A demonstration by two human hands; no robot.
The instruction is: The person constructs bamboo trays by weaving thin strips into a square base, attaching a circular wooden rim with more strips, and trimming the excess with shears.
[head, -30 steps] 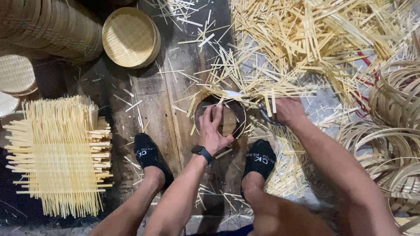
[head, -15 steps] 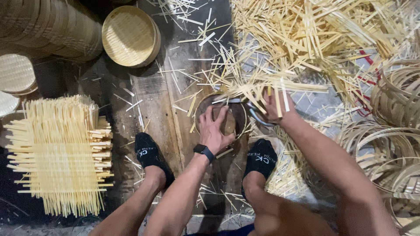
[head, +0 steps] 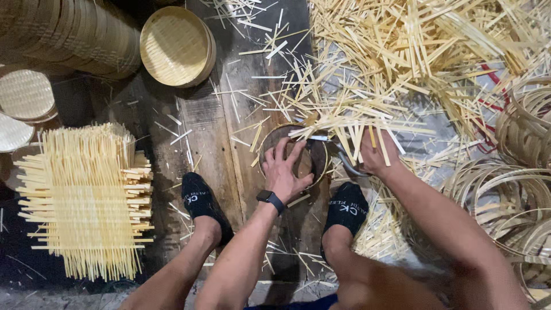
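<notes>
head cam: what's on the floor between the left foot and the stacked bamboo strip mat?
Head view: only dark wooden floorboard with a few loose bamboo slivers between the left foot and the stacked strip mat; nothing larger lies there.

Bamboo strips point(head: 367, 109) above the right hand point(head: 376, 155): pale yellow. Round ring point(head: 293, 158) under the left hand point(head: 284, 172) — tan rim, dark brown centre. Watch point(head: 271, 199) at the left wrist: black. Socks point(head: 198, 201) below the hands — black with white lettering. Woven mat point(head: 86, 195), far left of the grip: straw-yellow lattice.
</notes>
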